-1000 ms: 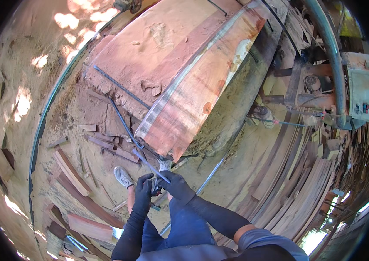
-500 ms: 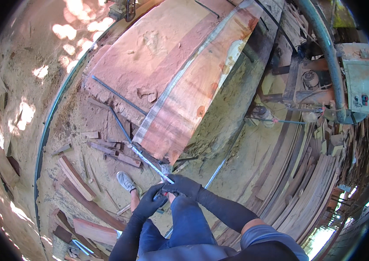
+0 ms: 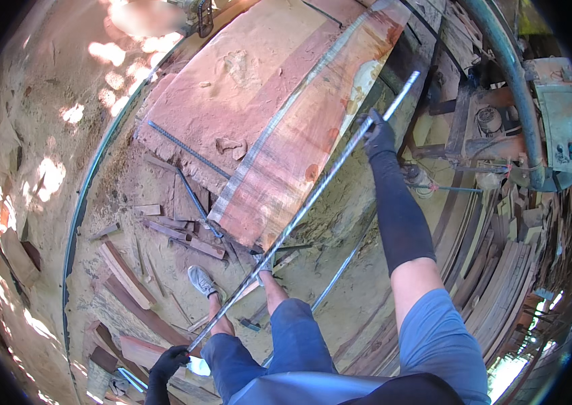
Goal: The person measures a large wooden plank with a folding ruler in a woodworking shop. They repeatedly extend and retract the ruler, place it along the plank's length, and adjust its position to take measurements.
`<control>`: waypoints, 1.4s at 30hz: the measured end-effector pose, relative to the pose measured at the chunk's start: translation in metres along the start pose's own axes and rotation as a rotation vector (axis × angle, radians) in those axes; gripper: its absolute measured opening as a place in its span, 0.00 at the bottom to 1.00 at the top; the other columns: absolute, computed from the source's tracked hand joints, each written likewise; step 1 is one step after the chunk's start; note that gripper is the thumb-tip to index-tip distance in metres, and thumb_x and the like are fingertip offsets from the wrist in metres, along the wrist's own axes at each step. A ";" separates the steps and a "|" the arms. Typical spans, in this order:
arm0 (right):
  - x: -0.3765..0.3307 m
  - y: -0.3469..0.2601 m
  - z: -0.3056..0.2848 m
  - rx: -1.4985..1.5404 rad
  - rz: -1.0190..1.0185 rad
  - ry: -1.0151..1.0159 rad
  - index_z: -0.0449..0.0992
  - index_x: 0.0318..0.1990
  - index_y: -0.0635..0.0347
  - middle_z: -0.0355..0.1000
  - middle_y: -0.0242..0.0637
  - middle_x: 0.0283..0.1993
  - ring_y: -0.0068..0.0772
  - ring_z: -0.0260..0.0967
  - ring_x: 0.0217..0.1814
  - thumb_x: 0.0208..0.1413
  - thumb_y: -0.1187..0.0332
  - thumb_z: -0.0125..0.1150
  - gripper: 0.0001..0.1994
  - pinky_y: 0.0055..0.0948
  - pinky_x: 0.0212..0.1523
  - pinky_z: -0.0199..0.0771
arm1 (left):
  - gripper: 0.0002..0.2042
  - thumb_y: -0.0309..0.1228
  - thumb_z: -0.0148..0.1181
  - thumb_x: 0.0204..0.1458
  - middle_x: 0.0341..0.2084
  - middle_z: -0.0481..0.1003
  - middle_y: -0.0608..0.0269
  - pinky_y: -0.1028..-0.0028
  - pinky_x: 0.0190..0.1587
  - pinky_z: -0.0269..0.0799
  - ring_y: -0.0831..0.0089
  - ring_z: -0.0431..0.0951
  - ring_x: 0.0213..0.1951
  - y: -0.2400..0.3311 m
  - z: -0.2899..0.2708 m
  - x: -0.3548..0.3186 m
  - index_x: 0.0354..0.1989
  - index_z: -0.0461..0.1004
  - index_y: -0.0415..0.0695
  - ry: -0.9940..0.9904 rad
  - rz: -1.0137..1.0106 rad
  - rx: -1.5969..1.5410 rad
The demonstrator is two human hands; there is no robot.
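reddish wood slab [image 3: 279, 128] on sawdust | offcuts [image 3: 164, 233] beside it; green pipe [image 3: 512, 74]; stacked planks [image 3: 502, 277] right

A long thin steel rod [image 3: 306, 209], grey and ribbed like a reinforcing bar, is being held in the air at both ends. It is running diagonally, its upper end near the far right edge of the big reddish wood slab [image 3: 259, 128], its lower end down over the sandy ground [image 3: 130, 223], crossing the slab's near corner.
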State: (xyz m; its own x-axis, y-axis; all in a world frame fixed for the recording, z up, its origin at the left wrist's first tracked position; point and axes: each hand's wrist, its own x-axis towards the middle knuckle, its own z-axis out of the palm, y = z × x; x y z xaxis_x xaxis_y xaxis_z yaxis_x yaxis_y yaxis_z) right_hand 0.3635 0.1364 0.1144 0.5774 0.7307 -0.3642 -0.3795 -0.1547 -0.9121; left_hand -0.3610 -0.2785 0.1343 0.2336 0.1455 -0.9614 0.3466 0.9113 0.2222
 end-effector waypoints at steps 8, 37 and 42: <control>-0.204 0.171 0.044 -0.705 0.184 -0.190 0.78 0.36 0.59 0.76 0.30 0.28 0.23 0.70 0.26 0.59 0.50 0.57 0.19 0.28 0.27 0.67 | 0.21 0.35 0.56 0.55 0.40 0.76 0.59 0.73 0.46 0.70 0.74 0.75 0.40 0.201 0.130 0.083 0.52 0.70 0.33 0.047 0.437 0.281; -0.074 0.149 0.058 -0.654 0.189 -0.139 0.74 0.36 0.66 0.74 0.38 0.21 0.27 0.71 0.18 0.60 0.60 0.58 0.14 0.26 0.16 0.67 | 0.16 0.24 0.57 0.50 0.40 0.65 0.55 0.69 0.45 0.70 0.65 0.71 0.43 -0.021 0.087 -0.024 0.49 0.72 0.36 0.535 0.201 0.291; -0.102 0.139 0.103 -0.488 0.212 -0.201 0.74 0.37 0.67 0.74 0.39 0.22 0.26 0.69 0.17 0.60 0.61 0.57 0.14 0.24 0.16 0.66 | 0.17 0.21 0.54 0.49 0.39 0.62 0.57 0.72 0.46 0.68 0.66 0.69 0.41 -0.028 0.101 -0.048 0.50 0.71 0.37 0.696 0.368 0.111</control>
State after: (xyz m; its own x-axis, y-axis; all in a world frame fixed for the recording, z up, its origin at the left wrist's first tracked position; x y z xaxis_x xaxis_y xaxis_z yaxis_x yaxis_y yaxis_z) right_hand 0.1771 0.1090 0.0440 0.3583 0.7551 -0.5490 -0.0664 -0.5660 -0.8217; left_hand -0.2905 -0.3502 0.1908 -0.2578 0.6705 -0.6957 0.4548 0.7194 0.5249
